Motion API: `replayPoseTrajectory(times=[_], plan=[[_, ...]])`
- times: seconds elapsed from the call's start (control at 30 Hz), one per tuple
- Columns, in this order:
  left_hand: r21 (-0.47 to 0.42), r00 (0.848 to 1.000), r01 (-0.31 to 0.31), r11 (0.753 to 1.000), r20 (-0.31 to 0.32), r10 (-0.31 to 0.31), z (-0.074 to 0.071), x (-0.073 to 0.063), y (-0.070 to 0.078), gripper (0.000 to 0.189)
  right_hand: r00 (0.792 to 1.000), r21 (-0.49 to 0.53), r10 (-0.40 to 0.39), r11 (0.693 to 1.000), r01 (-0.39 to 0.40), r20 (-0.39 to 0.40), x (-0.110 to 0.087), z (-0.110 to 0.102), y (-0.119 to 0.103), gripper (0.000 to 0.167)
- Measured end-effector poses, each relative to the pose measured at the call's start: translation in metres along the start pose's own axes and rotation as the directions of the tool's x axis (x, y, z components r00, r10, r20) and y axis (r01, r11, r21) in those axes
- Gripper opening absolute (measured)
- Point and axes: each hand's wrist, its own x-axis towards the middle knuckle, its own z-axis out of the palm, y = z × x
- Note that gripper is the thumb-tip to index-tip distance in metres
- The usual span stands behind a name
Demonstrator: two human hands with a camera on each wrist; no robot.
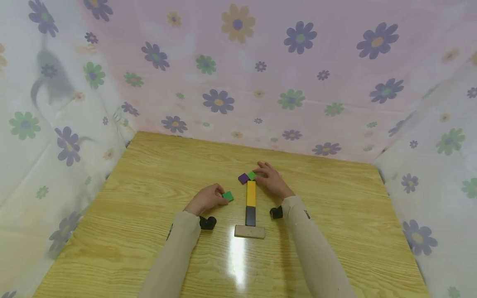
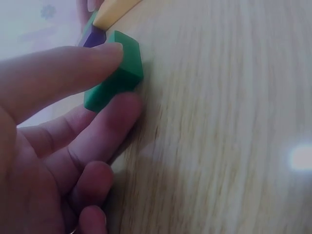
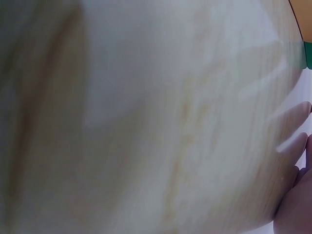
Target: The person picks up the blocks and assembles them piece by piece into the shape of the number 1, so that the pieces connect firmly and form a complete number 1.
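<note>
My left hand pinches a dark green block between thumb and fingers, just above or on the table left of the row. In the left wrist view the thumb lies across this green block. My right hand has thumb and index finger at the right edge of a lighter green block, its other fingers stretched out. A purple block touches that block on the left. Below them a yellow block, a black block and a crosswise tan block form a line.
Wood-grain table lies under everything, with a bright light reflection near the front. Flower-patterned cloth encloses the back and both sides. Black wrist devices sit at both cuffs. The right wrist view mostly shows blurred tabletop.
</note>
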Motion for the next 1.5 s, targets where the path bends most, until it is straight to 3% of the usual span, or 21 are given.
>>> replayPoseTrajectory(times=[0.67, 0.93, 1.5], plan=[[0.037, 0.998, 0.005, 0.999, -0.058, -0.003, 0.011, 0.004, 0.004, 0.03, 1.0, -0.026, 0.013, 1.0, -0.014, -0.01, 0.0, 0.0, 0.0, 0.034], [0.093, 0.995, -0.019, 0.995, -0.097, 0.028, 0.014, 0.006, 0.008, 0.028, 1.0, -0.011, 0.011, 1.0, -0.011, -0.011, 0.0, 0.0, 0.001, 0.033], [0.105, 0.995, -0.017, 0.994, -0.099, 0.028, 0.014, 0.008, 0.016, 0.029, 1.0, -0.005, -0.002, 1.0, 0.002, -0.012, 0.0, -0.001, 0.001, 0.033]])
